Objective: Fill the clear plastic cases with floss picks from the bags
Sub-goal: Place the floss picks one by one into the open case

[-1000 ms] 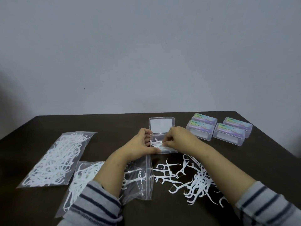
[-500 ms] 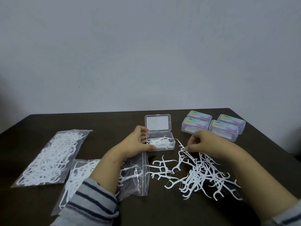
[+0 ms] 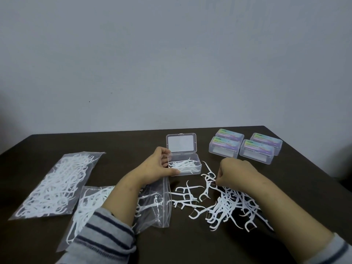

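Observation:
An open clear plastic case (image 3: 197, 161) stands mid-table, lid up, with several white floss picks (image 3: 182, 165) inside. My left hand (image 3: 158, 166) grips the case's left end. My right hand (image 3: 235, 173) is to the case's right, fingertips pinched on a floss pick (image 3: 209, 171) at the top of a loose pile of floss picks (image 3: 226, 204) spread on the table. A full sealed bag of picks (image 3: 55, 185) lies at the left. An opened bag of picks (image 3: 91, 202) lies under my left forearm, its mouth toward the pile.
Four closed clear cases with coloured labels (image 3: 245, 145) stand in a block at the back right of the dark table (image 3: 285, 187). The table's right edge runs diagonally close behind them. A plain wall rises behind the table.
My right hand left the open case, moved right and down to the loose pile and pinched a pick. My left hand stayed on the case. The camera view shifted slightly.

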